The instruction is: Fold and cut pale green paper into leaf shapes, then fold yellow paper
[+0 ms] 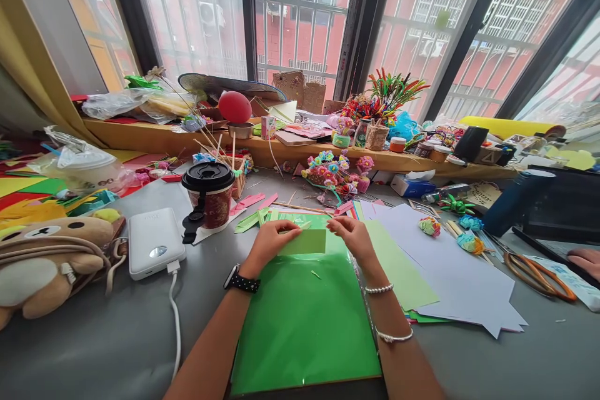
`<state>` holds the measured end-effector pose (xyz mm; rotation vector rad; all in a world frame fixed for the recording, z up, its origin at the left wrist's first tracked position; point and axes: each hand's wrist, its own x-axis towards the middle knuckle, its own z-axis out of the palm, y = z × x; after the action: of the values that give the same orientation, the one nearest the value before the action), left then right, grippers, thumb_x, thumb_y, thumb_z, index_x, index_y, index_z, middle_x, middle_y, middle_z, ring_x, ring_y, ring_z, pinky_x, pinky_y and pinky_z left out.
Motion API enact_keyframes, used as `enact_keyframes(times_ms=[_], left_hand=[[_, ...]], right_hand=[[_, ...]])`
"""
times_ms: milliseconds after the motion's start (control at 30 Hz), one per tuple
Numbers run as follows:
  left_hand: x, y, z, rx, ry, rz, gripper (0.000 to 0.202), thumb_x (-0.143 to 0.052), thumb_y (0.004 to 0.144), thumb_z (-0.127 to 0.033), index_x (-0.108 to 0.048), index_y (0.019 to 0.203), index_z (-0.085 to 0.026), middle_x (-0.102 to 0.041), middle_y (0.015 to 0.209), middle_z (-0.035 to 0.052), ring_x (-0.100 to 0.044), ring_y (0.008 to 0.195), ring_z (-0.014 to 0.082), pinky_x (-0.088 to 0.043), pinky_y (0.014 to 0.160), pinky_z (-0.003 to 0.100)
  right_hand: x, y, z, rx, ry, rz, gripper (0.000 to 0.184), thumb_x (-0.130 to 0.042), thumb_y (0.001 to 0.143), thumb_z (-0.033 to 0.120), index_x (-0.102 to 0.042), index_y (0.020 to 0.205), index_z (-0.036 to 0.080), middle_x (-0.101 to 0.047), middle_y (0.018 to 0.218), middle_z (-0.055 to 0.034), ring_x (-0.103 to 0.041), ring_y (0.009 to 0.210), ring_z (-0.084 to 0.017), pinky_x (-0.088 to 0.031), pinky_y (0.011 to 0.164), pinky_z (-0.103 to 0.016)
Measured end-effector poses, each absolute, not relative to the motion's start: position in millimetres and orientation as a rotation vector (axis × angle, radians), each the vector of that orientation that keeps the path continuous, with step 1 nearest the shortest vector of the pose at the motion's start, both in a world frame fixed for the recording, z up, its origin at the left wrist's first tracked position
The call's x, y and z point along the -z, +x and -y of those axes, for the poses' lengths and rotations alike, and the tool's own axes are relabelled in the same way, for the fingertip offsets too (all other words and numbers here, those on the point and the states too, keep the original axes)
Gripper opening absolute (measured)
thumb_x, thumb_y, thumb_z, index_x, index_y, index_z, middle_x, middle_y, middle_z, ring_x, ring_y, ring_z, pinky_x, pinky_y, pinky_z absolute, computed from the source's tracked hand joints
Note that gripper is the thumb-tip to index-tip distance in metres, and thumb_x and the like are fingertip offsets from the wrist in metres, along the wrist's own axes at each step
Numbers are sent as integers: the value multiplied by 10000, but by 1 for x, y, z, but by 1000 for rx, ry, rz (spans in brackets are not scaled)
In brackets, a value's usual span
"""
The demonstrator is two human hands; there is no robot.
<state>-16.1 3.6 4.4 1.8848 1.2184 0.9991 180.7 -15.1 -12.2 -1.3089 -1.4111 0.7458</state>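
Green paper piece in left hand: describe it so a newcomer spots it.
On the grey desk, find the glossy green sheet. Over its far end, the left hand holds the small green paper piece. Unlike the larger pale green sheet rightward, it's held.

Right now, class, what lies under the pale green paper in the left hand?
The glossy green sheet shows around the held paper; whatever lies directly beneath it is covered.

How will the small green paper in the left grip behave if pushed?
The green paper looks thin, so it's likely light and easily creased. It might hold shape under a gentle push, since it juts flat from the left grip.
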Motion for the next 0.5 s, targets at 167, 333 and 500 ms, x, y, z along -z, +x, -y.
enact_keyframes(times_ms=[167,333,500], left_hand=[[0,-11,-3,-964,1927,-1142,237,-549,662,-383,-669,679,-179,-674,730,27,-586,719,187,-415,656,243],[4,-10,-4,-944,1949,-1104,230,-544,659,-377,-679,674,-191,-677,715,23,-586,707,189,-420,647,247],[0,-11,-3,-948,1913,-1091,260,-545,655,-399,-682,671,-178,-675,704,28,-583,697,188,-422,625,238]], right_hand=[[11,169,19,-787,-1269,1644,190,-552,705,333,-644,723,168,-657,728,-37,-585,687,-160,-442,621,-263],[10,164,22,-745,-1249,1741,172,-552,712,324,-646,709,179,-648,693,-30,-574,641,-155,-430,573,-252],[8,165,22,-683,-1317,1735,178,-558,701,325,-658,704,178,-654,692,-32,-568,633,-158,-411,567,-250]])
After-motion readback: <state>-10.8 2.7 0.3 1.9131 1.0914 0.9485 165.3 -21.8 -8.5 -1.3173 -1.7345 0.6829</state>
